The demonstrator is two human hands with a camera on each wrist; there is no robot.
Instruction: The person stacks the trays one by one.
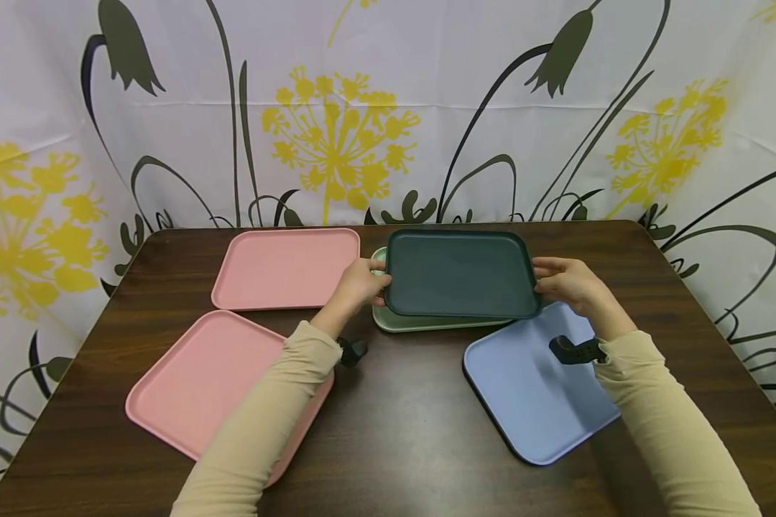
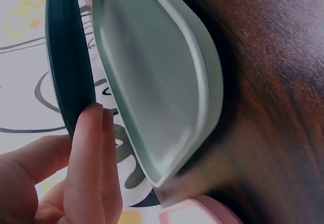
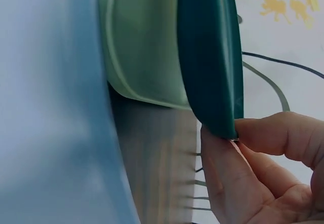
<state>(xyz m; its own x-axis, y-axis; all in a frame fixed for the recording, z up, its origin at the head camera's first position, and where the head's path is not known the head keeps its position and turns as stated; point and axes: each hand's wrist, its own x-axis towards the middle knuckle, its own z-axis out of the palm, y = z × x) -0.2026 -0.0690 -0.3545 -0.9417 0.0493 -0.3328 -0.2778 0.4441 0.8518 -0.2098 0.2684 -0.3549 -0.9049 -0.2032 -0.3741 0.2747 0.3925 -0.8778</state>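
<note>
Dark green rectangular tray with rounded corners and a low raised rim (image 1: pixel 462 273), one: held in the air by its two short ends, over the light green tray. Left hand (image 1: pixel 360 282), at the left end of the dark green tray: thumb and fingers pinch its rim. Right hand (image 1: pixel 570 282), at the right end of the dark green tray: thumb and fingers likewise pinch the rim. Light green rectangular tray with rounded corners (image 1: pixel 427 324), one: directly beneath the dark green tray and largely covered by it; whether the two touch along the far edge cannot be made out. Pink rectangular trays, two: the far pink tray (image 1: pixel 287 269) lies to the left of the dark green tray; the near pink tray (image 1: pixel 207 377), set at an angle, lies in front and to the left of it, partly under the left sleeve (image 1: pixel 252 438). Pale blue rectangular tray with rounded corners (image 1: pixel 537 388), one: angled, in front and to the right of the dark green tray. Dark brown wood-grain table (image 1: pixel 401 416), below the dark green tray. White floral-printed backdrop with yellow blooms (image 1: pixel 200 108), behind the dark green tray.
</note>
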